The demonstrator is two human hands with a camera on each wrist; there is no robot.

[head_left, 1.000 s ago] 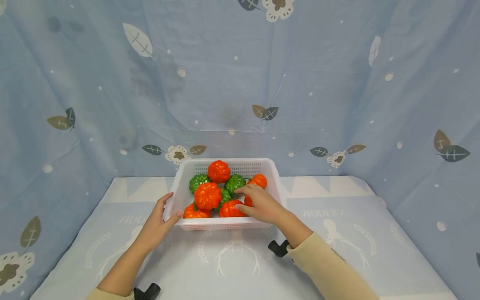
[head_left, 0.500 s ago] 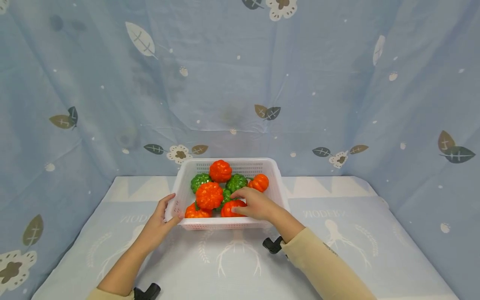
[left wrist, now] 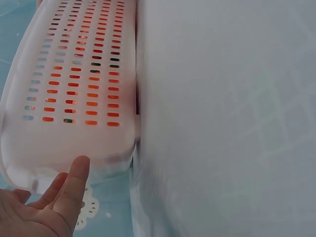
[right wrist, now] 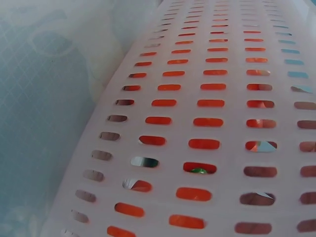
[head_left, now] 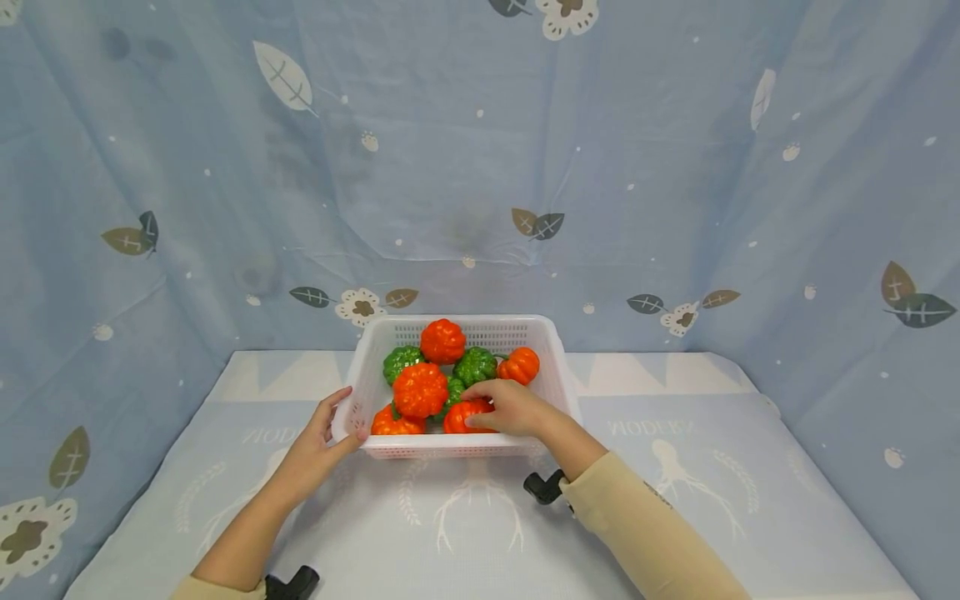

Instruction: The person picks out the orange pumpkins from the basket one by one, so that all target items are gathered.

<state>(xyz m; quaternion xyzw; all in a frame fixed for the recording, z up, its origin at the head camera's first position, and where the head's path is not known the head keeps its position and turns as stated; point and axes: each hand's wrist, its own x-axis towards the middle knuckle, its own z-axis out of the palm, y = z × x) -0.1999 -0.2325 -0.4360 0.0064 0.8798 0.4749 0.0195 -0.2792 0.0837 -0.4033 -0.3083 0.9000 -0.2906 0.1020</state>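
Note:
A white plastic basket [head_left: 457, 442] with slotted walls holds glossy, lobed red, orange and green bell peppers. My left hand [head_left: 315, 454] is at its near left corner, thumb at the front rim and fingers along the left end. In the left wrist view, the left fingers [left wrist: 76, 182] are fairly straight at the basket's corner. Inside the basket, my right hand [head_left: 513, 410] has thumb and fingers around a red bell pepper [head_left: 456, 417] near the front wall, covering its right side. In the right wrist view, the slotted basket wall [right wrist: 163, 103] mostly hides that hand.
Other contents include a large orange-red pepper [head_left: 420, 390], a red one [head_left: 442, 342], a green one [head_left: 476, 367] and an orange one [head_left: 519, 365]. The basket stands on a pale cloth-covered table [head_left: 652, 517], before a blue patterned curtain [head_left: 480, 167].
My right hand has shifted slightly left and down, and its fingers have closed around the front red pepper. The left hand stays at the basket's corner. The head view has shifted slightly.

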